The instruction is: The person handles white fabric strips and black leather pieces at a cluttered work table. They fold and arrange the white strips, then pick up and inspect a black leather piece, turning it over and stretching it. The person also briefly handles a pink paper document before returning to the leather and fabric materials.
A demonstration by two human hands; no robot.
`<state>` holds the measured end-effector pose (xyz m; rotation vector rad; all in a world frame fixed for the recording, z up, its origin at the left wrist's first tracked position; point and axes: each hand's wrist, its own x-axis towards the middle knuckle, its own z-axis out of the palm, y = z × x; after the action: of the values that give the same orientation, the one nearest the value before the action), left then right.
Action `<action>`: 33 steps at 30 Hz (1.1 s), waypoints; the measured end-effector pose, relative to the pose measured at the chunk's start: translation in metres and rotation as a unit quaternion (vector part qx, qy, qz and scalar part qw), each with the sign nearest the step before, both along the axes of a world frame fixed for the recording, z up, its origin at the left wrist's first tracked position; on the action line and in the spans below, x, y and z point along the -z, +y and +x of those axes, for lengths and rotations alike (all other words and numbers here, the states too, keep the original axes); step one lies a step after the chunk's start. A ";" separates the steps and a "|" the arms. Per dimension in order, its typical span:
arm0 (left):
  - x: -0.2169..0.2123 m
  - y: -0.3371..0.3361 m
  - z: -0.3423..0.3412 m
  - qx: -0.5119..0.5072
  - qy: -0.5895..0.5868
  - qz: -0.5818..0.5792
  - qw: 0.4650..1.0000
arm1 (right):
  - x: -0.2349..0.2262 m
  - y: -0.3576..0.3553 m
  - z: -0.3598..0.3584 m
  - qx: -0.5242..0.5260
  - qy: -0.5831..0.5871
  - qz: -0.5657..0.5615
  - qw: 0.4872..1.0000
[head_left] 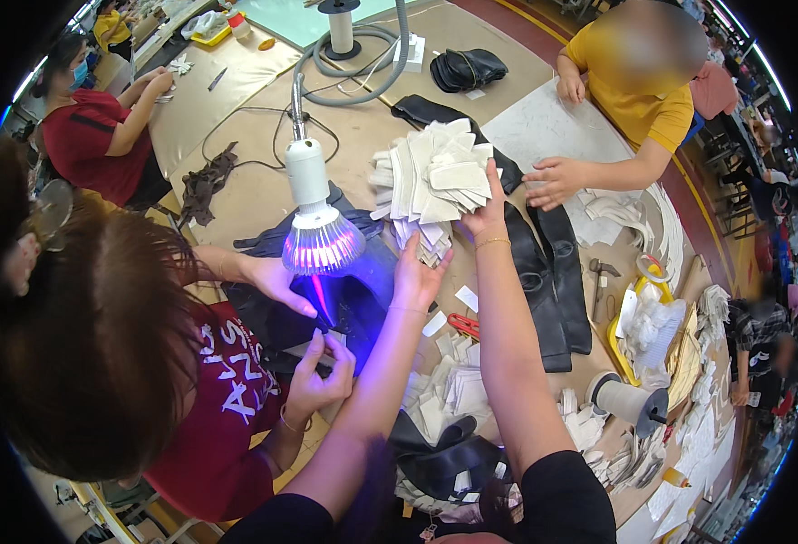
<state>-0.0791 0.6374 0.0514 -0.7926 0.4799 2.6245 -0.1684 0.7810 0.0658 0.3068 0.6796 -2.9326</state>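
A big fanned stack of white cut fabric pieces point(430, 177) is held up over the brown worktable point(254, 195). My right hand point(485, 216) grips the stack at its lower right edge. My left hand point(417, 272) supports it from beneath, fingers touching the lowest pieces. Both my forearms reach up from the lower edge. Below the stack lie black leather pieces point(548, 290) and loose white pieces point(449, 385).
A lamp point(317, 227) glowing violet hangs left of my left hand over dark material handled by a person in a red shirt point(227, 399). Across the table a person in yellow point(639, 100) rests a hand on a white sheet. Red scissors point(462, 325), thread cones and a yellow tray lie around.
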 end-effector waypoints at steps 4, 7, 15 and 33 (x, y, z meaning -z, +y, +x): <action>0.009 0.008 0.001 0.001 -0.043 0.007 0.999 | 0.023 0.002 -0.005 -0.030 -0.061 -0.007 0.998; 0.007 0.011 0.003 -0.019 -0.060 -0.016 0.998 | 0.035 0.005 -0.009 -0.006 -0.102 0.022 0.995; -0.020 0.019 0.013 -0.021 -0.083 0.005 0.996 | 0.007 0.017 0.012 0.225 -0.180 0.569 0.770; -0.201 0.057 0.218 0.273 0.279 -0.213 0.895 | -0.199 -0.014 0.527 -0.095 0.138 0.334 0.928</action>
<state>0.1390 0.6939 0.2519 0.0440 1.2596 2.1813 0.3587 0.7667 0.2651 -0.1254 1.6409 -2.4850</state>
